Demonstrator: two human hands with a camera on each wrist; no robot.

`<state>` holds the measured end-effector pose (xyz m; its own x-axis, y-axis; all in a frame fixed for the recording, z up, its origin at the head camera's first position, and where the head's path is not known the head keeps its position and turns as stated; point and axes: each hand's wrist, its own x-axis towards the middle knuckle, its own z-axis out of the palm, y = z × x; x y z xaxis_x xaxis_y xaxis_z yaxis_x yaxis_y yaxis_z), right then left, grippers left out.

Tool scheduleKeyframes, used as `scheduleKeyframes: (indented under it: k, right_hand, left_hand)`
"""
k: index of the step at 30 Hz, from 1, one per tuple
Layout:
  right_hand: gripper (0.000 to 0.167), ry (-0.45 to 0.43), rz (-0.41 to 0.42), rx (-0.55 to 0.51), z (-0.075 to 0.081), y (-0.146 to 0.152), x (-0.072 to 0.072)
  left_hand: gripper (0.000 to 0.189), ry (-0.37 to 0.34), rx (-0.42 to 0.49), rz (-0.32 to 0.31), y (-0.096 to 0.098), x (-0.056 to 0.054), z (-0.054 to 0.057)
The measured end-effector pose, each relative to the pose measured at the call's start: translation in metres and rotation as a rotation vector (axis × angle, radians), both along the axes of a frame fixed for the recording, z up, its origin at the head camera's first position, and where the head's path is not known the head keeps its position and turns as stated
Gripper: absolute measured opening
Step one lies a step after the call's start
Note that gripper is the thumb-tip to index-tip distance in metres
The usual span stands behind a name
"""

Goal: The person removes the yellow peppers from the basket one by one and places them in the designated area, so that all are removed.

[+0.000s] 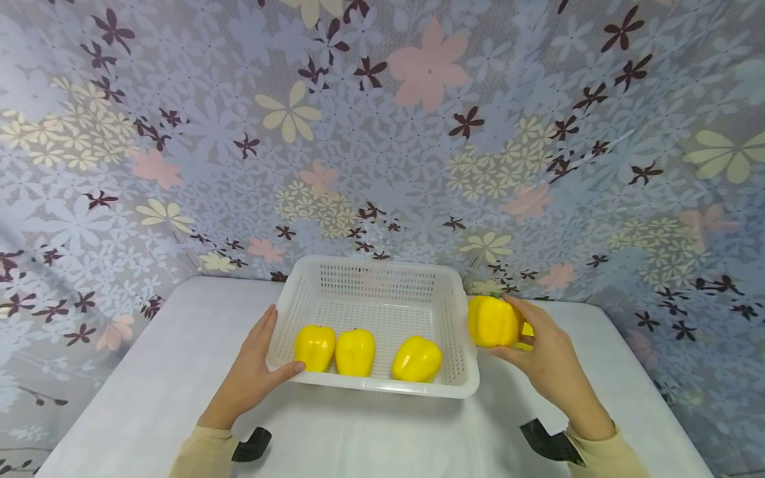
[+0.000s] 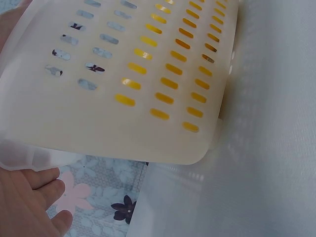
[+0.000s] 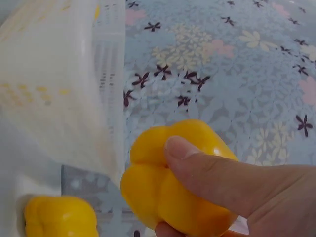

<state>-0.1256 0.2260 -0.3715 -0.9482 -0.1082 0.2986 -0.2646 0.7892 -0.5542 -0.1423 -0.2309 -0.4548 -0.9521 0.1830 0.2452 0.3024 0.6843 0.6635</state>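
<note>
A white plastic basket with slotted walls stands on the table, three yellow bell peppers lying along its near side. My left hand holds the basket's near left corner, thumb over the rim and fingers along the outer left side. In the left wrist view, those fingers show beside the rim of the basket. Just right of the basket, my right hand grips another yellow bell pepper, its thumb pressed on the side in the right wrist view. Partly hidden behind that hand is one more yellow bell pepper.
The table has a white cover. Behind it and at both sides hangs a flower-patterned cloth, close to the basket's far rim. Black straps show at both wrists.
</note>
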Motion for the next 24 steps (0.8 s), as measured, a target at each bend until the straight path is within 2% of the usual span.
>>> scheduleKeyframes:
  k: [8, 24]
  right_hand:
    - [0.09, 0.031, -0.013, 0.041, -0.008, 0.017, -0.001]
    - [0.089, 0.01, -0.085, 0.093, -0.022, 0.052, -0.006]
  left_hand:
    - [0.107, 0.003, 0.005, -0.001, 0.0, 0.0, 0.001]
    - [0.107, -0.001, 0.011, 0.002, 0.0, 0.001, -0.002]
